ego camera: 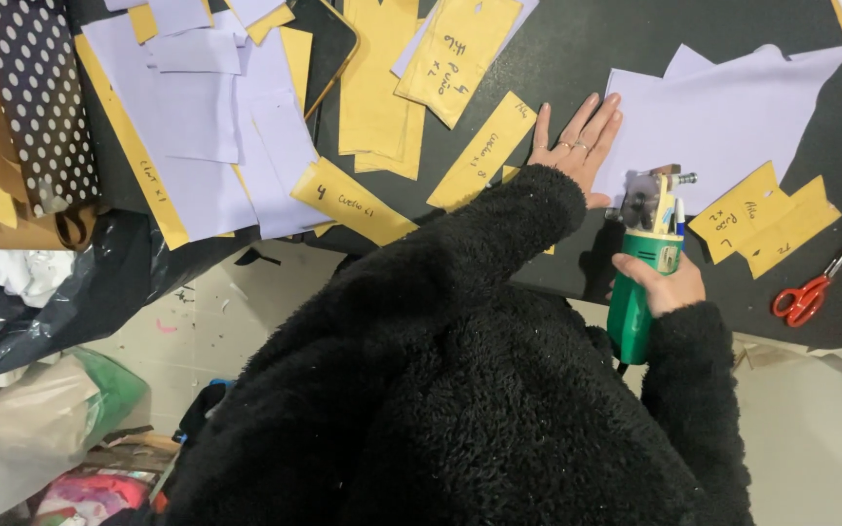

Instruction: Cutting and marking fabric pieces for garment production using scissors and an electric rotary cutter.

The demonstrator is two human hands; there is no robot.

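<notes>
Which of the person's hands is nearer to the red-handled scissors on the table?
The right. The right hand grips the green electric cutter a short way left of the red-handled scissors. The left hand lies flat on the pale lilac fabric, farther left and higher on the table.

A dark table (577, 58) is seen from above. Below its edge, a pale floor (216, 326) is littered with scraps, and stuffed plastic bags (41, 419) are piled at left.

Head view: looking steeply down from above the person's shoulders.
Facing: forward over the dark bench (577, 58).
Nearness: close, sleeves fill the lower frame, bench just beyond the grip.
</notes>
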